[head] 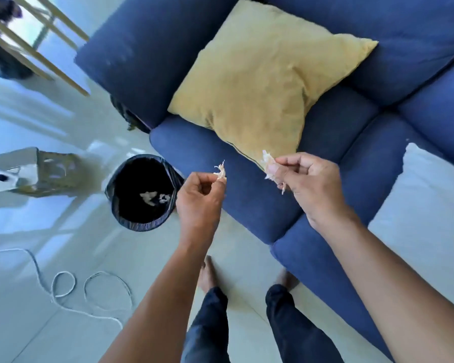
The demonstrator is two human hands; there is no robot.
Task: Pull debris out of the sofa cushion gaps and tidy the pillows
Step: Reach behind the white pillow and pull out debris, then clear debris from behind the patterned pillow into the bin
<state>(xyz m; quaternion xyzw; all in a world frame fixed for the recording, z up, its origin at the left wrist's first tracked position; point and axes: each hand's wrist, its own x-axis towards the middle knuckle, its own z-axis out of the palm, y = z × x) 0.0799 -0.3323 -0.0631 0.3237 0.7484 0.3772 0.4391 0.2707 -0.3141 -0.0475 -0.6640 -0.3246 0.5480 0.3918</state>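
Observation:
My left hand (199, 197) pinches a small pale scrap of debris (220, 172) above the front edge of the blue sofa (247, 200). My right hand (303, 182) grips a larger pale scrap (268, 162) over the seat cushion, just in front of the yellow pillow's lower corner. The yellow pillow (262, 82) leans in the sofa's corner against the armrest and backrest. A white pillow (425, 205) lies on the seat at the right. A bin with a black liner (142, 192) stands on the floor left of my left hand, with pale scraps at its bottom.
A white cable (63, 284) loops over the tiled floor at the lower left. A pale perforated basket (50, 171) lies tipped on the floor beside the bin. Wooden legs (37, 48) stand at the upper left. My bare feet (207, 271) are close to the sofa front.

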